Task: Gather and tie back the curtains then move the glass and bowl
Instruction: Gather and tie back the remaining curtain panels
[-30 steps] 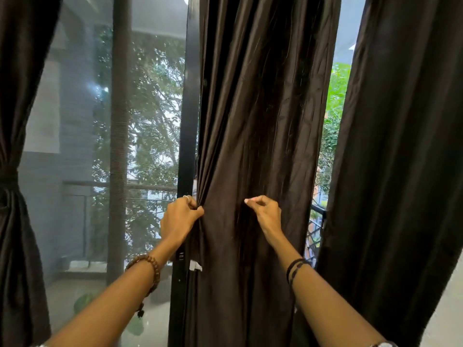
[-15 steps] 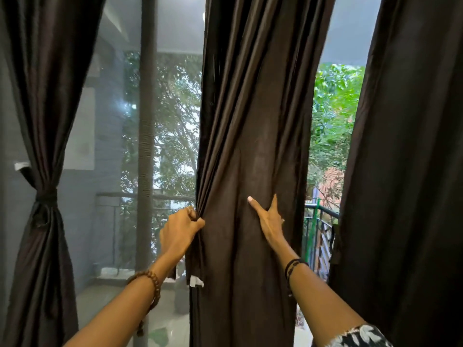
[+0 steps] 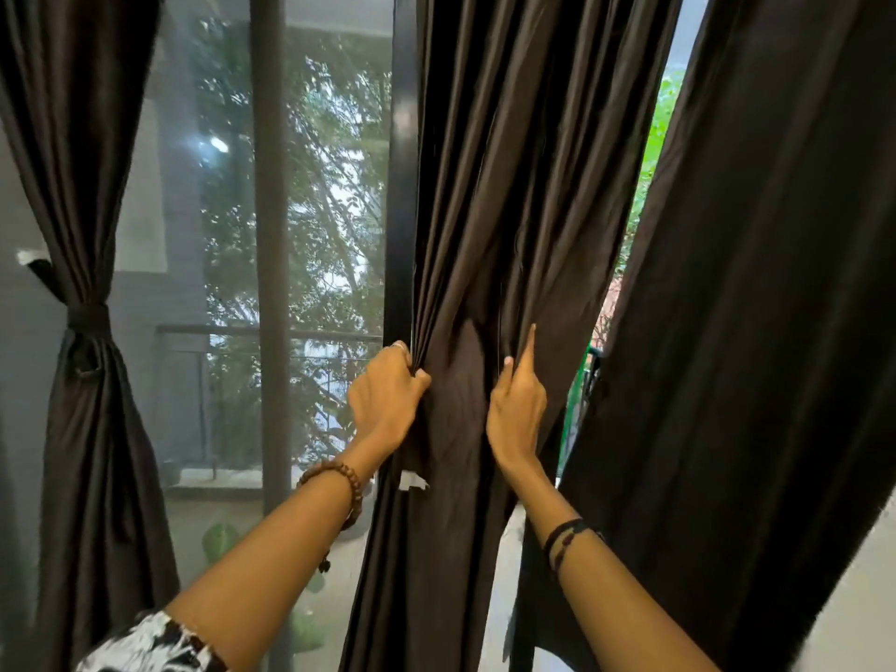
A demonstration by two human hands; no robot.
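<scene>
Curtains hung at a glass door. The left curtain (image 3: 92,332) was cinched by a tie-back (image 3: 88,315). The middle curtain (image 3: 504,211) hung beside the door frame (image 3: 402,186); the left hand (image 3: 385,405) had its grip clamped on its edge, the right hand (image 3: 516,409) pinched its folds. The right curtain (image 3: 756,283) hung loose.

A narrow open gap (image 3: 645,196) separates the middle curtain (image 3: 509,186) from the right curtain (image 3: 776,283); a dark window post (image 3: 403,186) stands just left.
</scene>
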